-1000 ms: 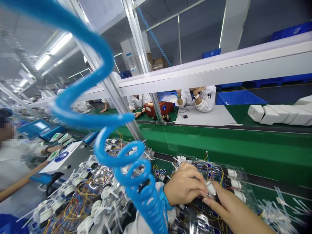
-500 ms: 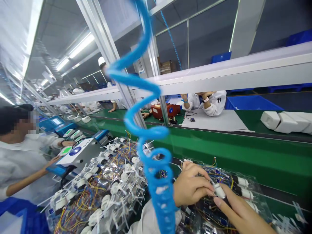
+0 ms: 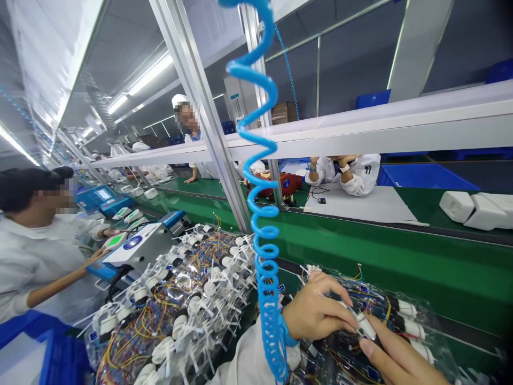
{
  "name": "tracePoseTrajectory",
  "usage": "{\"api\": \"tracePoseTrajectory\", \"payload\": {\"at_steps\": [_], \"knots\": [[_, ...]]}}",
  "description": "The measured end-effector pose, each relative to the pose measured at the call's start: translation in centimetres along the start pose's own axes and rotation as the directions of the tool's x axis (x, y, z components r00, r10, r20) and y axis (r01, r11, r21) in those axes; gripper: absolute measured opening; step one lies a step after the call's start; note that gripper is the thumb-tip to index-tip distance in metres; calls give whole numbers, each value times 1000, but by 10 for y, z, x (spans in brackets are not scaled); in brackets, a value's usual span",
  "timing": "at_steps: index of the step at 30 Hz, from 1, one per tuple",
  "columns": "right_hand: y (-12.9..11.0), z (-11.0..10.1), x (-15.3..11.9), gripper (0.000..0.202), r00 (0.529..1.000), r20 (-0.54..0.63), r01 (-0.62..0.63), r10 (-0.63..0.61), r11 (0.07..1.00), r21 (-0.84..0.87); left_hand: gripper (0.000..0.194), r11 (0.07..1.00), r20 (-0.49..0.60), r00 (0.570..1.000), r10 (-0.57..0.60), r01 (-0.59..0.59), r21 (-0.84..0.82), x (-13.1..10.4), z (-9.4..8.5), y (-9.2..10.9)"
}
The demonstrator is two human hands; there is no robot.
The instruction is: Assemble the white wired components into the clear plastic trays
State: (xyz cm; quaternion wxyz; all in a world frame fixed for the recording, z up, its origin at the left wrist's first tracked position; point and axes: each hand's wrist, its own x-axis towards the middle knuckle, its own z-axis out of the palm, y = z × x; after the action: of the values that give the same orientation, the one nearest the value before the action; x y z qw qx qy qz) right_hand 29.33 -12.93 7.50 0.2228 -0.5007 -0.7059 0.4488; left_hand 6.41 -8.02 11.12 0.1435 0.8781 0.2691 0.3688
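Note:
Low on the right, my right hand (image 3: 401,353) grips a small white cylindrical part (image 3: 365,325) with a dark end between thumb and fingers. My left hand (image 3: 318,307), with a blue band on the wrist, is closed at the part's near left side, its fingertips pinched against it. Exactly what those fingertips pinch is too small to make out. Under both hands lies a clear plastic tray (image 3: 436,331) of similar white-capped parts, dark pieces and coloured wires.
A coiled blue hose (image 3: 267,235) hangs in front of my left forearm. To the left lie many wired assemblies with white caps (image 3: 192,305). Beyond them stand a tester box (image 3: 138,246) and a co-worker (image 3: 44,256). A metal post (image 3: 216,133) and green conveyor edge (image 3: 360,246) lie ahead.
The view has shifted slightly, so most things appear further right. The blue hose swings less and hangs straighter. Both hands stay at the white part, which has tilted a little.

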Motion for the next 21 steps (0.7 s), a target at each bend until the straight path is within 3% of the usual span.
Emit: {"api": "tracePoseTrajectory", "payload": {"at_steps": [8, 13, 18, 21], "knots": [[-30, -4, -1, 67, 999, -47, 21, -23, 999, -49, 52, 990, -55, 998, 34, -42, -137, 6, 4, 3], [-32, -5, -1, 64, 993, -114, -32, 23, 997, -75, 58, 984, -107, 993, 55, -72, -161, 7, 9, 2], [-23, -3, 1, 61, 992, -124, -25, 19, 999, -48, 52, 995, 6, 1000, 13, -12, -96, 4, 13, -5], [-19, -1, 3, 58, 992, -123, -10, 7, 1000, -24, 45, 995, 47, 998, 43, -39, -89, 3, 10, -8]]}}
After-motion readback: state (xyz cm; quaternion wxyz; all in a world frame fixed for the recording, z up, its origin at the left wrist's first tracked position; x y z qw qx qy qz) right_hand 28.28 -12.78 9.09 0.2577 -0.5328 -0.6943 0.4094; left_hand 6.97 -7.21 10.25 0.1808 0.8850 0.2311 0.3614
